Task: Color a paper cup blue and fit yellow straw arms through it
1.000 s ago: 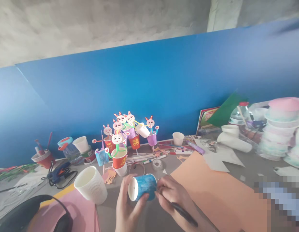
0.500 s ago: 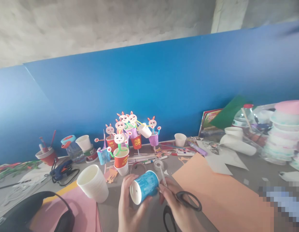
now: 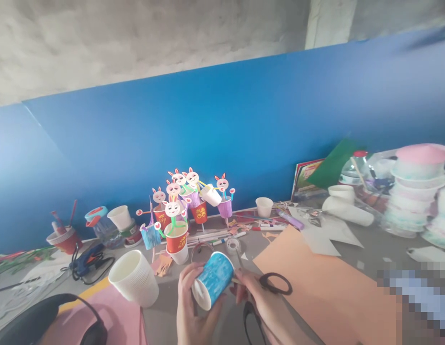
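Note:
My left hand (image 3: 190,306) is wrapped round a blue-painted paper cup (image 3: 215,277), tilted on its side with its white end toward the lower left. In my right hand (image 3: 256,294) is a pair of black-handled scissors (image 3: 266,281), its handles spread apart. My right fingertips are at the cup's right side, and a blade seems to meet it there; the contact is hidden by the fingers. Behind the cup lies a roll of clear tape (image 3: 233,245). Left of my hands stands a stack of white paper cups (image 3: 136,280).
Rabbit-faced cup figures (image 3: 176,230) stand behind my hands. An orange paper sheet (image 3: 308,282) lies right, pink paper (image 3: 118,311) left. Black headphones (image 3: 31,311) and a blue glue gun (image 3: 86,261) are left. A stacked-cup tower (image 3: 412,191) stands right.
The cup has turned slightly in my left hand, its white end dipping lower. The scissors have tilted a little, with my right fingers still beside the cup. The view has shifted slightly.

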The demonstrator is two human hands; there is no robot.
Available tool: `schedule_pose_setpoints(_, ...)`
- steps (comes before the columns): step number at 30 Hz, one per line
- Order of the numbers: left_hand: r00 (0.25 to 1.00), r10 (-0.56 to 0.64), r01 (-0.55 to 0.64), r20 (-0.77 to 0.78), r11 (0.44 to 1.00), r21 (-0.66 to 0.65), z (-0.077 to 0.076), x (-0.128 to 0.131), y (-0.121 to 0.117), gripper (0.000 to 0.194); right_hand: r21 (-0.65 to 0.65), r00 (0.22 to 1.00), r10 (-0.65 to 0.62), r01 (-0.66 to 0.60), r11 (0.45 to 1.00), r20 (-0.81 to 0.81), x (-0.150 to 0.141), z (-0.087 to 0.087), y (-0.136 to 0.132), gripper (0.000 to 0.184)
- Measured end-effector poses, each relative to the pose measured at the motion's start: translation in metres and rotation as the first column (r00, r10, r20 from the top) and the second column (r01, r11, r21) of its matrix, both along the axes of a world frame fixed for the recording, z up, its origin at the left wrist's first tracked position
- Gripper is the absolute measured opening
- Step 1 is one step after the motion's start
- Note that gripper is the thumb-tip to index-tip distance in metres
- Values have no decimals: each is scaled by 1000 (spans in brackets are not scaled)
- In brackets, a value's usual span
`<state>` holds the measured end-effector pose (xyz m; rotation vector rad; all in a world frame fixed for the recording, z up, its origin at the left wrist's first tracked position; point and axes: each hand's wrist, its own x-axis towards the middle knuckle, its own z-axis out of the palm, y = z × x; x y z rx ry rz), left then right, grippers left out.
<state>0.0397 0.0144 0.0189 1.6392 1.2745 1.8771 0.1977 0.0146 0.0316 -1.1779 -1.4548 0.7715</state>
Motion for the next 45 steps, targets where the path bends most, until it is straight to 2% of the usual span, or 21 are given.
schedule_pose_setpoints(3, 999, 6, -4, -51, 998, 56, 1, 2, 0, 36, -293, 970, 21, -94, 952, -241, 0, 1, -3, 50)
schedule_pose_setpoints(5, 997, 23, -17, -78, 997, 77, 1, 2, 0, 35, -308, 970, 0, -78, 948, -245, 0, 1, -4, 48)
schedule_pose_setpoints(9, 995, 52, -51, -84, 999, 14, -2, 0, 0, 39, -99, 1000, 1, 0, 995, 9, 1, 8, -7, 49)
schedule_pose_setpoints(12, 997, 65, -69, -50, 994, -81, -2, -3, 0, 47, 80, 972, -7, -12, 997, 237, 4, 14, -2, 45)
schedule_pose_setpoints(13, 998, 59, -62, -29, 992, -112, -1, -4, 0, 49, 180, 945, -31, -30, 983, 326, 4, 14, 1, 45)
schedule_pose_setpoints(15, 999, 30, -23, 35, 984, -177, 2, -4, -1, 52, 381, 889, -106, -81, 921, 445, 5, 13, 7, 44)
schedule_pose_setpoints(17, 993, -12, 40, 121, 971, -237, 6, -3, -2, 52, 456, 873, -131, -114, 883, 471, 6, 14, 9, 44)
schedule_pose_setpoints(20, 971, -68, 132, 228, 952, -276, 12, 1, -3, 50, 302, 911, 1, -138, 943, 413, 8, 21, 6, 42)
schedule_pose_setpoints(22, 962, -88, 161, 257, 947, -278, 14, 2, -4, 49, 244, 927, 63, -162, 956, 369, 11, 28, 1, 43)
schedule_pose_setpoints(25, 965, -55, 131, 258, 949, -288, 16, 1, -3, 49, 277, 939, 77, -176, 945, 335, 13, 38, -5, 45)
schedule_pose_setpoints(30, 969, -15, 95, 247, 944, -316, 20, -4, -1, 47, 142, 978, 126, -150, 978, 168, 15, 45, -10, 51)
schedule_pose_setpoints(36, 962, 1, 95, 272, 935, -341, 22, -4, -1, 47, 131, 982, 160, -172, 976, 101, 16, 47, -9, 58)
schedule_pose_setpoints(45, 970, 17, 53, 244, 959, -279, 8, -4, -1, 57, -46, 983, 179, -177, 983, 51, 16, 41, -11, 57)
